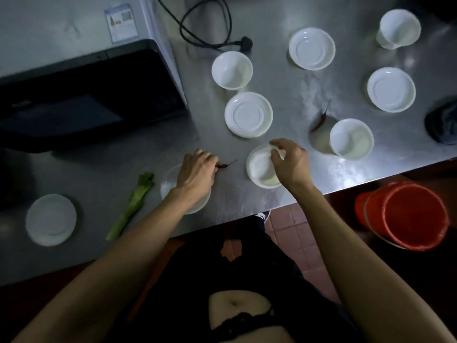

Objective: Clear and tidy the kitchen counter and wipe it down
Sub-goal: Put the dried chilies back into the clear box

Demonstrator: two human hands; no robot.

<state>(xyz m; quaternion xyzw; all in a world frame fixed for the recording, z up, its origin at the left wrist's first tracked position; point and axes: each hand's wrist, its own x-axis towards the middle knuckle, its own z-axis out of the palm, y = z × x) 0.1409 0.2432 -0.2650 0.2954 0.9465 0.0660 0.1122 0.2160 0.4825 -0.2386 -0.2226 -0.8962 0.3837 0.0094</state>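
Observation:
On the steel counter point(291, 191), my left hand point(196, 172) pinches a small dried red chili point(226, 165), and its wrist lies over a white bowl point(170, 185). My right hand point(290, 162) hovers over another white bowl point(259, 169), fingers curled at its far rim; whether it grips the rim is unclear. A second red chili point(320, 121) lies beside a white bowl point(351, 139). A green vegetable stalk point(134, 205) lies at the left. Several white saucers and bowls are spread about, such as a saucer point(248, 114), a bowl point(232, 70) and a saucer point(50, 219).
A microwave point(81, 95) stands at the back left, its black cord and plug point(217, 33) on the counter. A dark cloth point(444, 125) sits at the right edge. A red bucket point(410, 216) stands on the tiled floor below the counter's front edge.

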